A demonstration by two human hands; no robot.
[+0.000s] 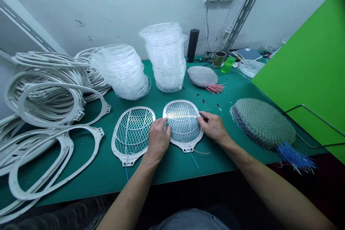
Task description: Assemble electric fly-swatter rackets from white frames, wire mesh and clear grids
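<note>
On the green table in front of me lies an oval white frame with wire mesh [185, 129], a red and a blue wire trailing from its tabbed lower end. My left hand [159, 137] has its curled fingers and thumb at the left rim of this frame. At the opposite rim, my right hand [213, 126] pinches the edge between thumb and fingers. Just left of my left hand rests a second white mesh frame [132, 134] with coarser mesh and one blue wire. My left hand overlaps part of its right edge.
White empty frames [58, 187] pile up at the left. Two stacks of clear plastic rings [165, 57] stand at the back. A grey mesh pile [202, 76] has red wires; a larger mesh pile [264, 122] at right has blue wires. A green panel [309, 68] leans at right.
</note>
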